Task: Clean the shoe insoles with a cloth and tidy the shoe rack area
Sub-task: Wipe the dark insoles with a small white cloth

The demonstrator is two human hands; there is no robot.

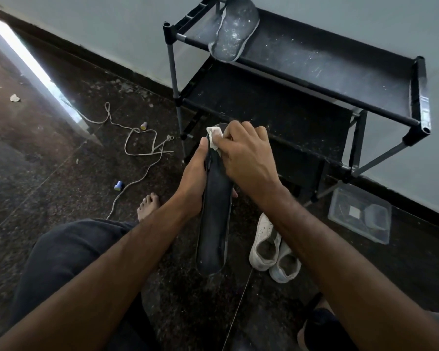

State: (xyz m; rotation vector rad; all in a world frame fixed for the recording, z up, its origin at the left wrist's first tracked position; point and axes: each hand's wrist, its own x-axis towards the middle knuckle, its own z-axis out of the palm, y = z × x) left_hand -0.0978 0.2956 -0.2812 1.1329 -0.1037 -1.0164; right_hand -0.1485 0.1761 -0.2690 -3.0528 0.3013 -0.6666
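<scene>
A loose white lace trails across the dark speckled floor at the left, with a small yellow-tipped cap and a blue one beside it. A bare foot rests near the lace's end. The left hand grips the edge of a long dark insole, thumb along its rim. The right hand presses a white cloth onto the insole's far end, fingers curled round it. Below sit two white sneakers. Behind stands the black shoe rack, a second dusty insole on its top shelf. A clear plastic tray lies on the floor at the right.
</scene>
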